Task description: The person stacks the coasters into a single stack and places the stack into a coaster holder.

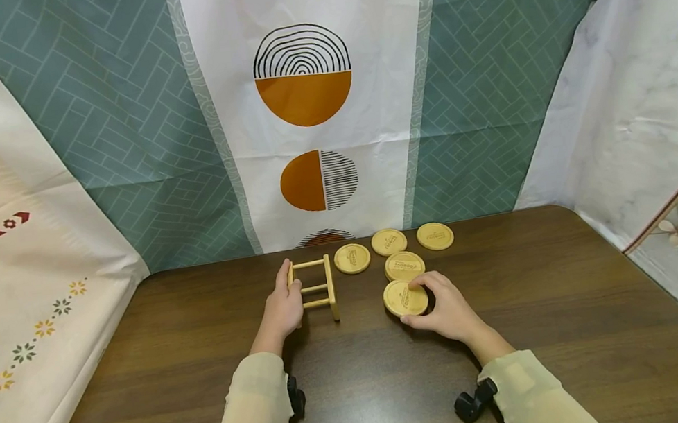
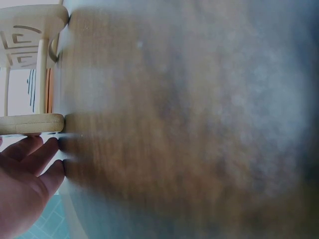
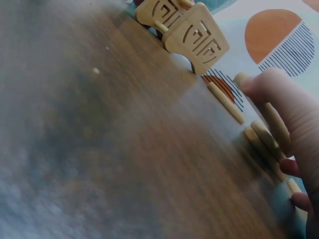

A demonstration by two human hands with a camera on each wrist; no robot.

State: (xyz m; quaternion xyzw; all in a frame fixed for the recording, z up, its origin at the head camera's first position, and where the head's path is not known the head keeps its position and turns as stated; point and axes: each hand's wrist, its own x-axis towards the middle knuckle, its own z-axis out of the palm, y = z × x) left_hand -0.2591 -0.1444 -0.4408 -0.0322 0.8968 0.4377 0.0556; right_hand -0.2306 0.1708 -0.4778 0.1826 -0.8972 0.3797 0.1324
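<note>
My left hand (image 1: 283, 305) grips the near-left side panel of a wooden coaster holder (image 1: 331, 289), its thumb over the panel's edge. The holder stands on the table, two cut-out panels joined by round rods; in the left wrist view a panel (image 2: 30, 123) rises beside the fingers. My right hand (image 1: 447, 307) pinches a round wooden coaster (image 1: 402, 297) between thumb and fingers at its rim. In the right wrist view that coaster (image 3: 271, 124) is seen edge-on, raised above the others. Just behind it lies another coaster (image 1: 404, 265), stacked on one more.
Farther back lie a coaster (image 1: 352, 258) near the holder, another coaster (image 1: 389, 241) in the middle and a third coaster (image 1: 434, 236) to the right. The dark wooden table (image 1: 522, 274) ends at a patterned cloth (image 1: 316, 179) behind.
</note>
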